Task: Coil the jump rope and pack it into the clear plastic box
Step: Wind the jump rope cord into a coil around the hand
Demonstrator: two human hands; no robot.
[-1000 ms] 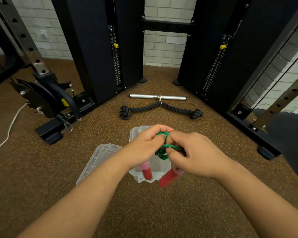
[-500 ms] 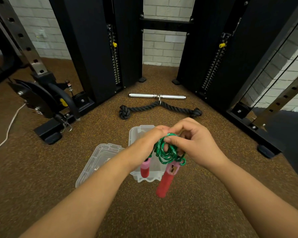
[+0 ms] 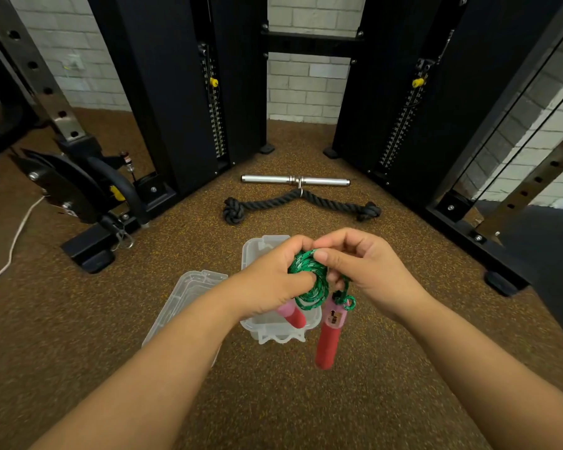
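Green braided jump rope [image 3: 309, 280], coiled, is hanging above the clear plastic box [image 3: 275, 326]. Left hand [image 3: 273, 280] is clamping the coil with curled fingers; right hand [image 3: 361, 271] is pinching its top.

Green jump rope [image 3: 309, 280] coiled, red handles dangling; clear plastic box [image 3: 275, 326] open on floor beneath

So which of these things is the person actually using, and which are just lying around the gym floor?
In use:
- green rope, coiled, held by the left hand and right hand
- two red handles
- clear box
- box lid

Lying about:
- metal bar
- black knotted rope
- white cord
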